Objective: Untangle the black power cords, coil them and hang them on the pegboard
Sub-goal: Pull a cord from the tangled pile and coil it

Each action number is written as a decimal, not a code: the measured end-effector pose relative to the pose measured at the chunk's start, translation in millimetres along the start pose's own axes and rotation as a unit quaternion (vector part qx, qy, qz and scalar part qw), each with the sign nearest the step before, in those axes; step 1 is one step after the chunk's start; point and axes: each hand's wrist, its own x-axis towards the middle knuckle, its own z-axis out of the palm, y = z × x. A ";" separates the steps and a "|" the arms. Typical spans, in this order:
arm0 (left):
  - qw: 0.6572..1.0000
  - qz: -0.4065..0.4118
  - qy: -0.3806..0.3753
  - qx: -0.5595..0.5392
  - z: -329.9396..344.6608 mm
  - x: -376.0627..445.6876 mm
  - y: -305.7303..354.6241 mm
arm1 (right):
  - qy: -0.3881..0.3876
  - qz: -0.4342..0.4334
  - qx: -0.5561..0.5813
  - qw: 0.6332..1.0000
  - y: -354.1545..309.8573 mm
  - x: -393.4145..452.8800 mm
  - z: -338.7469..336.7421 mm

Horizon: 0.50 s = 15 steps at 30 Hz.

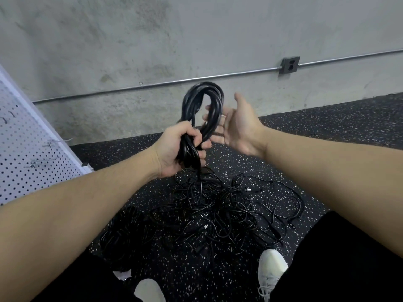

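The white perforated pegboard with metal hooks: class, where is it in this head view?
The white perforated pegboard stands at the left edge of the head view, against the grey concrete wall, left of the left hand.

L hand fingers curled tight, palm up; R hand open, fingers spread; both forearms extended.

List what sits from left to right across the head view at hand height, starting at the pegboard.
pegboard → left hand gripping the coiled cord → right hand, open beside the coil → wall outlet, higher up on the concrete wall.
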 end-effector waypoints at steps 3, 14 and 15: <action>0.996 0.040 0.061 -0.044 -3.2 2.7 5.2 | -0.050 0.056 -0.166 0.983 12.1 -2.2 -7.6; 0.970 0.063 0.194 0.129 -5.0 2.0 8.8 | -0.204 0.123 -0.535 0.811 26.7 -10.5 -7.4; 0.967 0.061 0.197 0.150 -5.7 1.4 8.7 | -0.203 0.125 -0.550 0.801 23.3 -10.9 -9.9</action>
